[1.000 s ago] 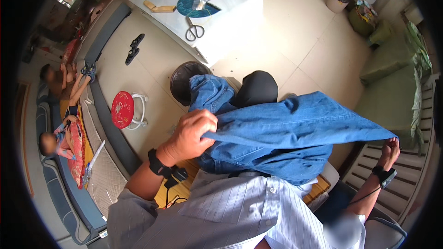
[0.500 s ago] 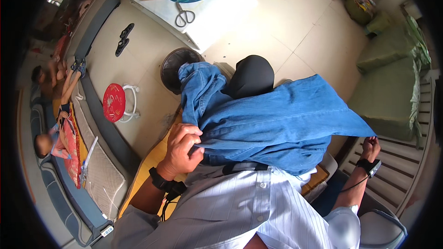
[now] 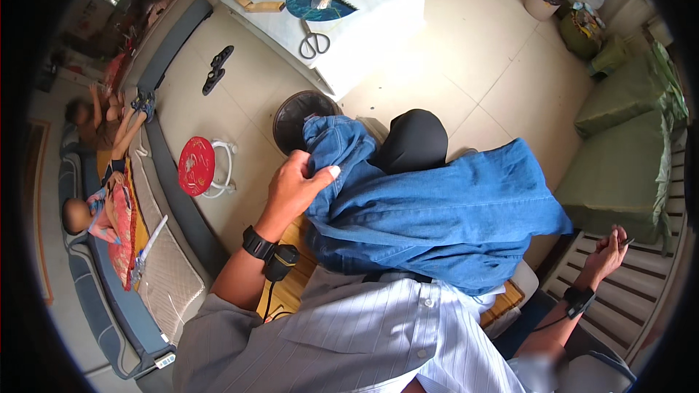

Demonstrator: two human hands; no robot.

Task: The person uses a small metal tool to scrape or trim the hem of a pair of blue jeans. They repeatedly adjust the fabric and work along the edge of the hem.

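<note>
A blue denim garment [image 3: 437,196] lies spread across my lap, with a bunched, sleeve-like part at its left end. My left hand [image 3: 291,193] is closed on the cloth near that end, thumb and fingers pinching a fold. Off to the right, apart from the garment, my right hand [image 3: 604,253] is closed over the white slatted bench. A small dark, pointed thing [image 3: 628,241] sticks out from its fingertips; its kind cannot be made out. The garment's right corner lies loose beside the bench.
Beyond the garment's left end stands a dark waste bin [image 3: 279,115]. A red-topped stool [image 3: 196,167] is farther left. Scissors [image 3: 314,45] lie on the white table [image 3: 364,40]. Two people sit on the sofa [image 3: 109,313]. Green cushions [image 3: 619,167] rest on the slatted bench [image 3: 622,291].
My right hand has let go of the garment's right corner and moved outward and down. My left hand has shifted up the cloth toward the bunched end. The whole view has shifted slightly.
</note>
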